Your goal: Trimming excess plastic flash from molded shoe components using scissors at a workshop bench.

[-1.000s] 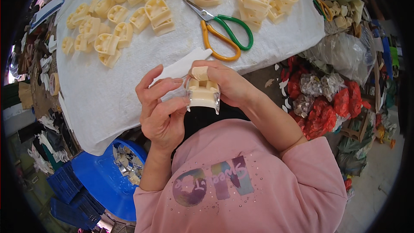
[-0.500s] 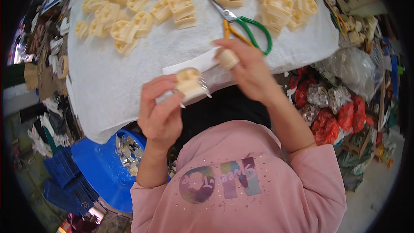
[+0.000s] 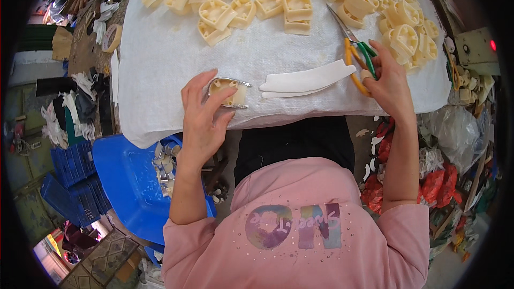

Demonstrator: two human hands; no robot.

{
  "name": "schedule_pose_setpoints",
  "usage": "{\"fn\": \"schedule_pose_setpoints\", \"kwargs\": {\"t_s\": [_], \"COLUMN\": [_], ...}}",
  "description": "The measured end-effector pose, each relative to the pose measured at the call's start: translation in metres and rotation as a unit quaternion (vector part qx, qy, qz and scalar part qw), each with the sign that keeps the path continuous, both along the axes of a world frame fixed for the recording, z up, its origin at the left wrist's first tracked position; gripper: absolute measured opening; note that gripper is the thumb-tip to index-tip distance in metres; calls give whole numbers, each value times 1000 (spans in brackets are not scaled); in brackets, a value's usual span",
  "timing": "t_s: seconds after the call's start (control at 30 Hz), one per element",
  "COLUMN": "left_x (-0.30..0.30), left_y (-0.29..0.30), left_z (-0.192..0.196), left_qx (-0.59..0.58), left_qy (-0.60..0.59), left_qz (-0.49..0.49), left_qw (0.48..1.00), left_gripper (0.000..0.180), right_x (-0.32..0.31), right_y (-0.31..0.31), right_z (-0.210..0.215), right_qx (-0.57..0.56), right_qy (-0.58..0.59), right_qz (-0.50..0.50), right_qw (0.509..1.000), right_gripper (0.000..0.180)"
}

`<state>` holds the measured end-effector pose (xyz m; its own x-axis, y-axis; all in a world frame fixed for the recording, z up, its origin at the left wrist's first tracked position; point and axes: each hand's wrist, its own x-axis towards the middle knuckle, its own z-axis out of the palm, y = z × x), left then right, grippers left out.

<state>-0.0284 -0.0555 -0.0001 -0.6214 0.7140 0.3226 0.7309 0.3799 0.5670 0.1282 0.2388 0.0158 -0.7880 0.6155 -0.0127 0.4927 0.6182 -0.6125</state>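
My left hand (image 3: 203, 115) has its fingers spread over a cream plastic shoe heel (image 3: 239, 95) with a shiny silver strip around its curved side. The heel rests on the white cloth, and a fingertip touches it. At the right, my right hand (image 3: 388, 77) grips the scissors (image 3: 350, 48) by their yellow and green handles, blades pointing away from me. A light wrap covers the thumb of that hand. Between the hands lie curved white strips (image 3: 305, 80), one overlapping another, with their right end beside the scissor handles.
Several bare cream heels (image 3: 243, 10) lie along the far side of the cloth-covered table (image 3: 160, 85), with more piled at the far right (image 3: 404, 40). Below left is a blue basin (image 3: 126, 182) with silvery pieces (image 3: 166, 166). Red and clear plastic bags (image 3: 441, 184) lie at the right.
My left hand has lowered the heel onto the cloth and loosened its fingers. My right hand has let go of the white strips and moved right to take hold of the scissors.
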Motion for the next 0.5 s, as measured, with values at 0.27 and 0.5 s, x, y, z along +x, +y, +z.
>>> {"fn": "schedule_pose_setpoints", "kwargs": {"t_s": [0.27,0.5], "left_x": [-13,-7], "left_y": [-12,-11], "left_z": [-13,-6], "left_qx": [45,202], "left_qy": [-195,-241], "left_qz": [9,-15], "left_qw": [980,949], "left_gripper": [33,26], "right_x": [17,46], "right_y": [-14,-35], "right_z": [-8,-20], "right_qx": [53,-13], "right_qy": [12,188], "right_qz": [2,-77], "right_qw": [999,979], "right_gripper": [62,64]}}
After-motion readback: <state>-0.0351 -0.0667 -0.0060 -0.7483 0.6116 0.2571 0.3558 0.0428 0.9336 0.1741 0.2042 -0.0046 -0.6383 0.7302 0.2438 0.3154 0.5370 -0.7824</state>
